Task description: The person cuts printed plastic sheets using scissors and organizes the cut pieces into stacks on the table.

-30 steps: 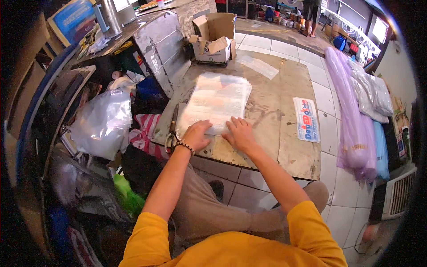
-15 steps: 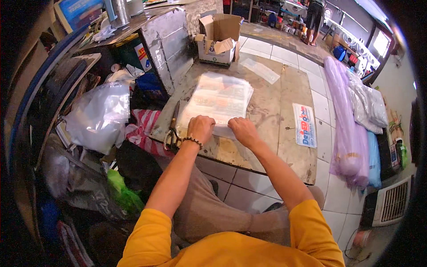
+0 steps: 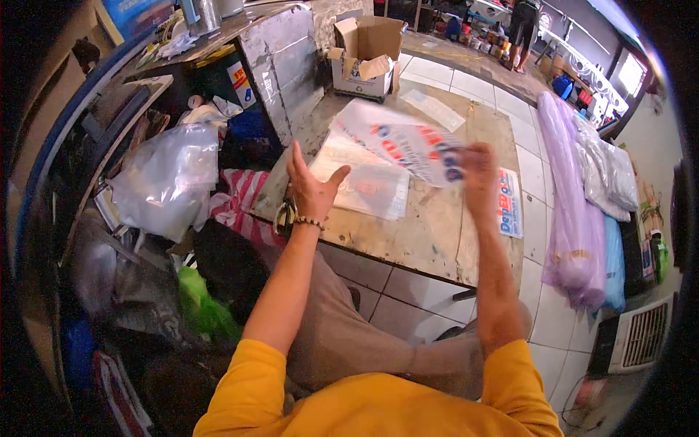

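Note:
A stack of clear plastic sheets (image 3: 371,188) lies on a low worn wooden table (image 3: 437,233). My right hand (image 3: 478,169) is closed on the corner of a printed plastic sheet (image 3: 419,149) with red and blue lettering, lifted and tilted over the stack's right side and blurred by motion. At the stack's left edge, my left hand (image 3: 314,191) has its thumb and fingers spread, holding nothing. A pair of scissors (image 3: 285,218), partly hidden by my left wrist, sits at the table's left edge. Another printed sheet (image 3: 510,204) lies flat at the right edge.
An open cardboard box (image 3: 364,65) stands at the table's far end, near a translucent strip (image 3: 434,109). Purple plastic rolls (image 3: 571,211) lie on the tiled floor at right. Plastic bags (image 3: 164,178) crowd the left. Far off, a person (image 3: 521,33) stands.
My right hand has moved right and up from the stack, carrying a printed sheet. My left hand has let go of the stack's near edge and opened, rising slightly to the left.

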Action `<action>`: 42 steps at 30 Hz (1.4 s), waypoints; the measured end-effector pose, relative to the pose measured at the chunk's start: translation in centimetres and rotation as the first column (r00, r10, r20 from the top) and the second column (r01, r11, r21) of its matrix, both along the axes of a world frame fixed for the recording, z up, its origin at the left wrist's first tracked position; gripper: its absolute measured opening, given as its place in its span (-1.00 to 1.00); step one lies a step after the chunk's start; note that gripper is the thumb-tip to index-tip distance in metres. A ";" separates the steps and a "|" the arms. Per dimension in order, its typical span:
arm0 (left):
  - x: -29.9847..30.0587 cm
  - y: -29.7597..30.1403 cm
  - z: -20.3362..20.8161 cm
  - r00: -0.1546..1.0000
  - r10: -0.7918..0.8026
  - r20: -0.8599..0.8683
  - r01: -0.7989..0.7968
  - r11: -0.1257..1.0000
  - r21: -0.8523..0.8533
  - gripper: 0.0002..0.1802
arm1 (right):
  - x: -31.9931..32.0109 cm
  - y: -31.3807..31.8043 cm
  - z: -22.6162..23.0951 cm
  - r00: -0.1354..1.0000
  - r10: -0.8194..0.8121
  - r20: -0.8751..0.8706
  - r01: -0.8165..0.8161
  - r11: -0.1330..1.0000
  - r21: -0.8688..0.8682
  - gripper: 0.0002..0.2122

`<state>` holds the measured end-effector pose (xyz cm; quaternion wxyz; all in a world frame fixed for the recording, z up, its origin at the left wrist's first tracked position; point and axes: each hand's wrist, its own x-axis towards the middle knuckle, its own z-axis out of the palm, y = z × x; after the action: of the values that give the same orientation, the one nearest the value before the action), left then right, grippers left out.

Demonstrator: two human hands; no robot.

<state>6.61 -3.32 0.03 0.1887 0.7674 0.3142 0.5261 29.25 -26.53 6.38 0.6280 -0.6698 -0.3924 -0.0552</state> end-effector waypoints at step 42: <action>-9.7 2.1 -3.7 0.626 -0.011 -0.780 -0.263 0.938 -0.224 -0.63 | -17.8 -14.8 -17.1 0.360 0.151 -0.921 0.148 0.965 0.216 -0.69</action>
<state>-3.11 -1.17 -3.62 0.1194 0.8527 0.4981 0.1024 11.48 -41.31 -10.77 0.8216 -0.4931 0.0426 0.2830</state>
